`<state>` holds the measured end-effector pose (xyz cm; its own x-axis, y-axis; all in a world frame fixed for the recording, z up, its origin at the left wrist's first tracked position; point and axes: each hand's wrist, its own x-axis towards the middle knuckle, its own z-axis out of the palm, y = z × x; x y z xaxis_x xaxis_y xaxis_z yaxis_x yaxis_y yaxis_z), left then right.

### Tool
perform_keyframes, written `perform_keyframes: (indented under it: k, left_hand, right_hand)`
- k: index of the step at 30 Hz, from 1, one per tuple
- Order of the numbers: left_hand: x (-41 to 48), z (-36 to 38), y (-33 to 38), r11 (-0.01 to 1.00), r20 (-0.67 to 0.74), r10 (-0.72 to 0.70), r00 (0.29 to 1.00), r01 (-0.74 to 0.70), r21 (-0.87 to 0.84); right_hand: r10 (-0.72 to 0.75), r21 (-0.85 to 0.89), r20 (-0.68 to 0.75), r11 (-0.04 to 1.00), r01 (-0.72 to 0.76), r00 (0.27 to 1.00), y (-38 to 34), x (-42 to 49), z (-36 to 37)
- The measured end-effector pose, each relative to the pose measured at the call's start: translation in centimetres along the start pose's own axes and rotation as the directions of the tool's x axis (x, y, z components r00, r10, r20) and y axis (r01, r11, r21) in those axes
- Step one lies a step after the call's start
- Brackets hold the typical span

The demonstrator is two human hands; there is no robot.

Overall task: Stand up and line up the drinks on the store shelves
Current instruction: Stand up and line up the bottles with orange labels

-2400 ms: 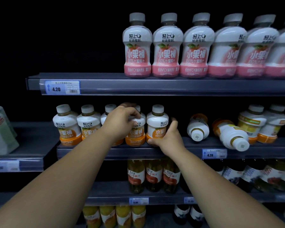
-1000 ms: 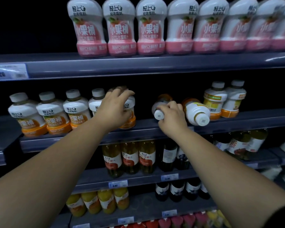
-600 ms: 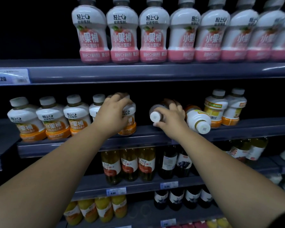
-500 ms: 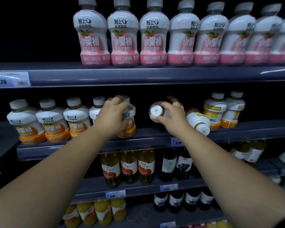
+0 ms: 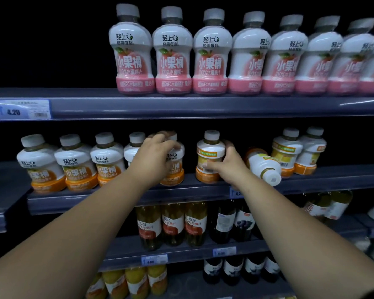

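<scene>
On the middle shelf (image 5: 203, 190) my right hand (image 5: 227, 167) grips a white and orange juice bottle (image 5: 209, 154) that stands upright, its back label facing me. My left hand (image 5: 153, 158) grips another upright orange bottle (image 5: 174, 167) at the end of a row of upright orange bottles (image 5: 73, 162). Just right of my right hand a third bottle (image 5: 265, 166) lies on its side, cap toward me. Two upright bottles (image 5: 298, 152) stand further right.
A row of pink peach-juice bottles (image 5: 209, 55) fills the top shelf (image 5: 203, 106). Below are tall glass juice bottles (image 5: 173, 223) and dark bottles (image 5: 233, 221). A price tag reading 4.20 (image 5: 22, 110) is on the upper shelf edge.
My right hand lifted the lying bottle off the shelf, turned it upright and stood it on the shelf. The left hand stayed on its bottle. The view tilted up.
</scene>
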<state>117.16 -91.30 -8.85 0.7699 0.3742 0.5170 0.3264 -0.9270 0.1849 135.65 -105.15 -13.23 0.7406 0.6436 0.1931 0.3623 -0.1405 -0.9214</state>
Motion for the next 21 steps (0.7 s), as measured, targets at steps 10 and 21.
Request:
perform_keyframes:
  k: [10, 21]
  left_hand:
    - [-0.1, -0.2, 0.2, 1.000, -0.008, -0.012, 1.000, 0.012, -0.013]
    - [0.4, 0.2, 0.3, 0.977, -0.030, -0.074, 0.997, 0.067, -0.203]
  right_hand:
    - [0.065, -0.064, -0.051, 0.996, -0.068, 0.997, 0.6, -1.2, 2.6]
    - [0.001, -0.067, 0.067, 0.998, 0.003, 0.998, 0.4, -1.1, 2.4]
